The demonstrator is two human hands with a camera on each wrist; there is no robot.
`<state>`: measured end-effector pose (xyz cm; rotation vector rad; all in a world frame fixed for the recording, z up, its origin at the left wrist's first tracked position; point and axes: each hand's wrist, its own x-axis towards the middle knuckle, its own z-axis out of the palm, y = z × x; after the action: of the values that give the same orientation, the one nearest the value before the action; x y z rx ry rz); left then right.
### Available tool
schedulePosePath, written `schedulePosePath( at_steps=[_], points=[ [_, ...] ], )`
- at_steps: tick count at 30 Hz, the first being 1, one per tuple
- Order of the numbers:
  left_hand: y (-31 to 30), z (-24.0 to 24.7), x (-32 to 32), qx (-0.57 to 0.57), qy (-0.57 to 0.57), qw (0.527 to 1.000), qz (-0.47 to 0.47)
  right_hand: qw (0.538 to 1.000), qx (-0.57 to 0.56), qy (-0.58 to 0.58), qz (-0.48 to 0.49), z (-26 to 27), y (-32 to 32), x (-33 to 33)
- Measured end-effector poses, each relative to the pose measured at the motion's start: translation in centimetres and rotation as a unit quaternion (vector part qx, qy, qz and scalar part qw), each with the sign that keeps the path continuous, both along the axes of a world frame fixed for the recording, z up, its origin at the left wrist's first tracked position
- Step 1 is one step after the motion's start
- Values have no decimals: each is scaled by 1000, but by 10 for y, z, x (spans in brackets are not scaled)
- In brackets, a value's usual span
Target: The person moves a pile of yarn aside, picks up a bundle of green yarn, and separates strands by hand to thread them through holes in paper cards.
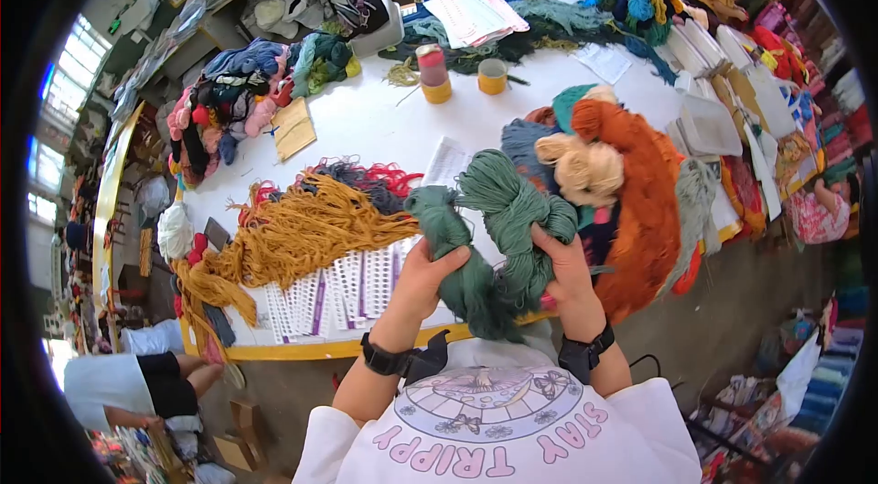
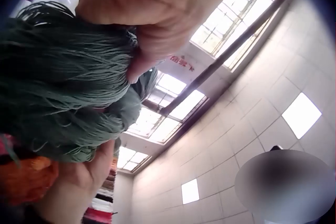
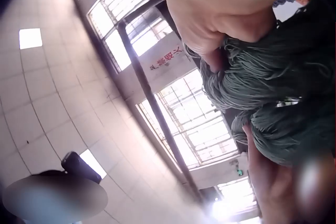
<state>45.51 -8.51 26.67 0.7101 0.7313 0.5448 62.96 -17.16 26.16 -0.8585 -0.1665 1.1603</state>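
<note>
Two hanks of dark green yarn are held up side by side above the table's front edge. My left hand (image 1: 425,275) grips the left green hank (image 1: 448,232), thumb across its front, and the strands hang down to the right. The right green hank (image 1: 512,209), thicker and looped at the top, is gripped by my right hand (image 1: 564,266) at its lower right side. In the left wrist view, dark green strands (image 2: 63,71) bunch under the left thumb (image 2: 139,66). The right wrist view has the right hand (image 3: 226,8) curled over green yarn (image 3: 262,77).
A mustard yarn heap (image 1: 311,228) lies left on the white table (image 1: 366,127), over white punched cards (image 1: 352,287). Orange yarn (image 1: 640,219) and a cream hank (image 1: 585,168) are piled at right. Behind stand a yarn cone (image 1: 433,72), a tape roll (image 1: 492,77) and papers (image 1: 476,17).
</note>
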Motion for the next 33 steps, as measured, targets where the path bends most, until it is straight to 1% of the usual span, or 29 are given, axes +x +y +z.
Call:
schedulePosePath(
  at_steps=[2, 4, 6, 8, 9, 12, 16, 17, 20, 21, 23, 26, 28, 29, 30, 31, 32, 33],
  points=[
    [25, -32, -31, -2, 23, 999, -38, 999, 0, -23, -38, -26, 22, -46],
    [43, -54, -64, -12, -18, 999, -39, 997, -18, -37, -67, -44, 45, -95],
    [64, -71, -97, -43, -35, 998, -6, 994, -38, -32, -98, -50, 77, -139],
    [87, -92, -131, -48, -45, 998, 8, 993, -55, -17, -101, -73, 93, -182],
    [99, -103, -149, -47, -44, 998, 14, 996, -64, -26, -58, -85, 100, -197],
    [123, -130, -187, -84, -34, 996, 19, 999, -46, -25, 6, -100, 122, -229],
    [140, -157, -212, -84, -24, 995, 37, 996, -22, 81, 42, -126, 145, -242],
    [144, -164, -217, -93, -5, 995, 35, 994, -23, 87, 54, -135, 152, -244],
    [153, -191, -226, -88, 3, 996, 26, 994, -55, -1, 98, -180, 164, -250],
    [155, -198, -228, -103, -2, 994, 27, 993, -52, -29, 104, -196, 170, -251],
    [157, -211, -232, -110, 7, 994, 27, 992, -61, -33, 106, -225, 172, -252],
    [156, -237, -237, -115, -8, 993, 26, 992, -77, -19, 96, -249, 172, -250],
    [152, -243, -244, -136, -27, 990, 23, 993, -81, 10, 87, -251, 163, -242],
    [147, -245, -248, -110, -28, 993, 24, 992, -81, 18, 94, -250, 153, -230],
    [144, -239, -255, -91, -40, 995, 19, 996, -53, 8, 75, -243, 139, -218],
    [140, -229, -264, -71, -53, 996, 15, 994, -66, -88, 23, -240, 116, -205],
    [136, -217, -272, -51, -68, 996, 10, 998, -22, -54, -9, -210, 88, -196],
    [129, -203, -282, -10, -64, 998, 22, 995, 14, -85, -45, -186, 57, -187]
  ],
)
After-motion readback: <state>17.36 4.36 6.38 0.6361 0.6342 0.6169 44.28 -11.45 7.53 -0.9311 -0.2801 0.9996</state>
